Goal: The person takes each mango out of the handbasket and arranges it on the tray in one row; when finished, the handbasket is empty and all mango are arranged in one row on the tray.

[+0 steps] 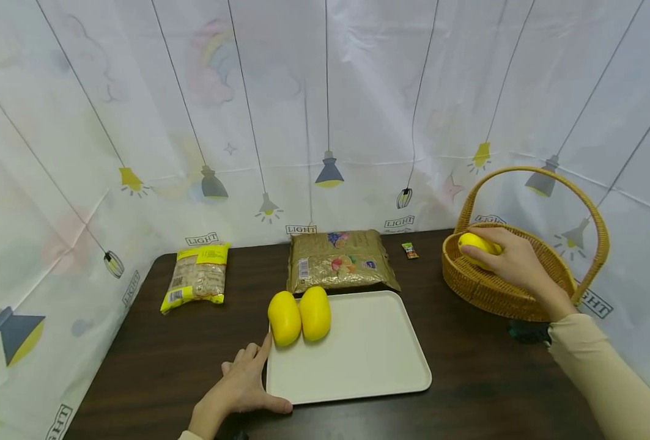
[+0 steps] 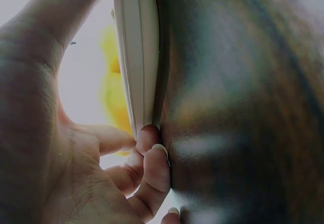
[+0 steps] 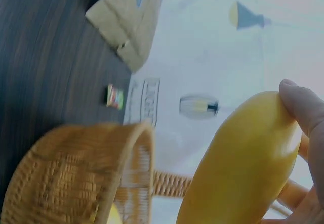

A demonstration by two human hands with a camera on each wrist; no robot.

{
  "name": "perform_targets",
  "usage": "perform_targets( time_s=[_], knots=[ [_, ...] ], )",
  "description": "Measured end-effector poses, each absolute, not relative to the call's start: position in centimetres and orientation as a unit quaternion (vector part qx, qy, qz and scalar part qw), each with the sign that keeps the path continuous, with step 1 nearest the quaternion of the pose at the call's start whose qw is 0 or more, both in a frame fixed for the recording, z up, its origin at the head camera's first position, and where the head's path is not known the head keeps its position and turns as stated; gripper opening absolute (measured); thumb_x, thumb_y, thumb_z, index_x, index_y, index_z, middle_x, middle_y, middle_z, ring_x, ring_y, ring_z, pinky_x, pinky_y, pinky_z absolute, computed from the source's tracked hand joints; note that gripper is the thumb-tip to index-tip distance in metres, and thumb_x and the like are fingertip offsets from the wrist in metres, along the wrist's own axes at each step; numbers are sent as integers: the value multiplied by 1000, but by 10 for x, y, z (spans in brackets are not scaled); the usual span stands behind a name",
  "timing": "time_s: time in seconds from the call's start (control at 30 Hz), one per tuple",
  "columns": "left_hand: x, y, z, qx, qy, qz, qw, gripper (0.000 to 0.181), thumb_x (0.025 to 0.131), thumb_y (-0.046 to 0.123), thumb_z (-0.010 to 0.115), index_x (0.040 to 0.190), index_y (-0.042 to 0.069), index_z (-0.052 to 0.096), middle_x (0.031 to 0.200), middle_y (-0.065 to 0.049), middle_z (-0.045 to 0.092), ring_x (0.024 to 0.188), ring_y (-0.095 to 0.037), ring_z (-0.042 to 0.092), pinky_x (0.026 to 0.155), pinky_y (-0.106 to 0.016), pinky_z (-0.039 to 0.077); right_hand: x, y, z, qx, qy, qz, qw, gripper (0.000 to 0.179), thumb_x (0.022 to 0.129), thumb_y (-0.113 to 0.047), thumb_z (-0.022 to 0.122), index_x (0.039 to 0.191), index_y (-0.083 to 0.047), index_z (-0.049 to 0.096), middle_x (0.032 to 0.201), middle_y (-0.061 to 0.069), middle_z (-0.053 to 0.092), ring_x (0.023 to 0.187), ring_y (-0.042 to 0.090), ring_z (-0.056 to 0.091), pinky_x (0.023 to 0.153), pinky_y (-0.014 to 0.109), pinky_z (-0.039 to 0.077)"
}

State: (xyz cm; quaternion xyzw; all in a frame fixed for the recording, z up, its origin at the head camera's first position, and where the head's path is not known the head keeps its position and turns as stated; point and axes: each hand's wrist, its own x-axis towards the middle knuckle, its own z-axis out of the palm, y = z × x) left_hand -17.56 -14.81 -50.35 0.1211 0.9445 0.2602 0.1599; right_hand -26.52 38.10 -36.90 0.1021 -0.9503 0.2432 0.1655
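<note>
Your right hand [image 1: 509, 255] pinches a yellow fruit [image 1: 474, 244] over the basket [image 1: 468, 287] — your left hand [image 1: 242, 382], thumb and fingers spread, touches the tray [image 1: 369, 354] bearing two more fruits [image 1: 315, 315].

A smooth yellow mango [image 1: 473, 245] is gripped in the right hand [image 1: 512, 256], above the left part of a woven tan basket [image 1: 484, 294]. The basket stands upright on the surface, oval, with a tall arched handle; the right wrist view shows a bit of something yellow inside, mostly hidden. A flat cream tray [image 1: 369, 342] with rounded corners and a low rim lies level. The left hand [image 1: 238, 384] touches its near left corner, fingers along the left edge, thumb at the near edge. Two more yellow mangoes [image 1: 315, 313] lie side by side, touching, in the tray's far left corner.
</note>
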Motion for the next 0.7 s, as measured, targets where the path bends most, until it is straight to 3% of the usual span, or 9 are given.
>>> perform_targets(
  time_s=[0.1, 0.3, 0.7],
  knots=[
    [-177, -149, -504, 119, 945, 257, 160, 143, 55, 71, 87, 164, 24, 7, 116, -7, 49, 99, -21, 41, 73, -44, 22, -264, 366, -367, 120, -947, 248, 168, 52, 96, -38, 68, 141, -13, 59, 139, 19, 60, 124, 41, 54, 84, 47, 43],
    [-179, -149, -506, 121, 944, 258, 165, 143, 55, 74, 86, 164, 24, 7, 118, -7, 49, 100, -21, 42, 73, -45, 23, -264, 339, -368, 140, -941, 267, 152, 52, 96, -35, 68, 142, -11, 58, 138, 20, 60, 124, 43, 54, 93, 59, 44],
    [-179, -148, -507, 119, 942, 264, 167, 143, 54, 73, 86, 164, 22, 9, 122, -7, 50, 103, -21, 41, 74, -43, 22, -274, 287, -399, 232, -937, 245, 92, 47, 95, -36, 70, 137, -15, 64, 131, 15, 64, 106, 29, 63, 81, 38, 49]
  ],
)
